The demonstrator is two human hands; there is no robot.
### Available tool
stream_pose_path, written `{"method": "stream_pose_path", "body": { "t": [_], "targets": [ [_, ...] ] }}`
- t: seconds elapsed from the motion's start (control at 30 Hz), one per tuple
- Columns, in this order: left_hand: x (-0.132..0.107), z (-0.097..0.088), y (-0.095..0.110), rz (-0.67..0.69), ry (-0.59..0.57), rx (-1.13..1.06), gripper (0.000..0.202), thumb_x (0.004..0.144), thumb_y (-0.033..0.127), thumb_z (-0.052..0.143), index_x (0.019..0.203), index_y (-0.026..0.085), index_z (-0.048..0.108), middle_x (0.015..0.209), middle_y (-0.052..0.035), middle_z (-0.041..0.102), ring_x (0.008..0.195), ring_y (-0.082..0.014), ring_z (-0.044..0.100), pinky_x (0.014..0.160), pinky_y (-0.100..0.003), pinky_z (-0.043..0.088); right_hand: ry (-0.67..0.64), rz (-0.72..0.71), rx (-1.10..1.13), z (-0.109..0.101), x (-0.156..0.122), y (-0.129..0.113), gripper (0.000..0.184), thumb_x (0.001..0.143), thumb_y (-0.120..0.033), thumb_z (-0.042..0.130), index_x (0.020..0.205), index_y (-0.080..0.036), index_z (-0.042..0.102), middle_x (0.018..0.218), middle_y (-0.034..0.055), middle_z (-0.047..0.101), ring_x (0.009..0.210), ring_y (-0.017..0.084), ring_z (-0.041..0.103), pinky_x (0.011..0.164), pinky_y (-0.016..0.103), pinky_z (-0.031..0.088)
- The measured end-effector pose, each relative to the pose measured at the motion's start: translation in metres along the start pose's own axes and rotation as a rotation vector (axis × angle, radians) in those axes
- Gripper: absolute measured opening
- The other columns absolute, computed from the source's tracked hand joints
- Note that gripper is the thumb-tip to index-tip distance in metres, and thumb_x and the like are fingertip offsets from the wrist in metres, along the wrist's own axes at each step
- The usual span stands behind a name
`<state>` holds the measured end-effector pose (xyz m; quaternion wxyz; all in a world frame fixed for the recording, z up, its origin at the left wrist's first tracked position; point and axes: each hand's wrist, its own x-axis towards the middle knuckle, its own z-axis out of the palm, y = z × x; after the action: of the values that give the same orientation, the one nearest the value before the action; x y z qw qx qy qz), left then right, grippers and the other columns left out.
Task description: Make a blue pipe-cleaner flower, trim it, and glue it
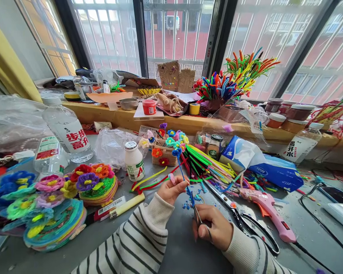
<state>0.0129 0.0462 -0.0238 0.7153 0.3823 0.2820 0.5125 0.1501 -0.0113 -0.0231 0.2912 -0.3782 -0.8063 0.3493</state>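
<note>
My left hand [171, 189] is closed in a pinch on a blue pipe cleaner [182, 173] with a small blue flower at its top. A pink piece shows at the fingertips. My right hand [213, 227] is closed round a thin metal tool [199, 219] whose tip meets the blue stem. Blue fluff bits [188, 203] lie on the grey table between the hands. Both sleeves are striped white and dark.
Large scissors [240, 217] and a pink glue gun [267, 209] lie right of my hands. A bundle of pipe cleaners [208, 165], a small basket of flowers [164, 152], a white bottle [133, 161], finished flower coasters [54, 213], water bottles and a tissue pack [263, 165] surround them.
</note>
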Motion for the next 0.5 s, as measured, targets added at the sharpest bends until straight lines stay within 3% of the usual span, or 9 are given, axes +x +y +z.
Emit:
{"method": "stream_pose_path", "body": {
  "t": [0.2,0.5],
  "targets": [
    [-0.0031,0.0063,0.0045,0.005,-0.019,0.047,0.019,0.042,0.027,0.068,0.044,0.013,0.056,0.061,0.0002,0.048,0.057,-0.0074,0.042,0.051,-0.019,0.033,0.013,-0.022,0.031,0.0011,-0.0001,0.0010,0.069,0.057,-0.071,0.016,0.039,-0.013,0.048,0.045,-0.0005,0.037,0.044,0.009,0.035,0.043,0.021,0.027],
    [-0.0046,0.0093,0.0056,0.048,0.036,0.061,0.021,0.042,0.029,0.068,0.045,0.013,0.055,0.057,0.0012,0.048,0.053,-0.0061,0.041,0.049,-0.019,0.032,0.176,0.050,0.015,0.0053,0.0019,0.0057,0.059,0.057,-0.066,0.035,0.029,-0.016,0.022,0.037,-0.0052,0.022,0.037,0.006,0.024,0.037,0.021,0.018]
  ]
}}
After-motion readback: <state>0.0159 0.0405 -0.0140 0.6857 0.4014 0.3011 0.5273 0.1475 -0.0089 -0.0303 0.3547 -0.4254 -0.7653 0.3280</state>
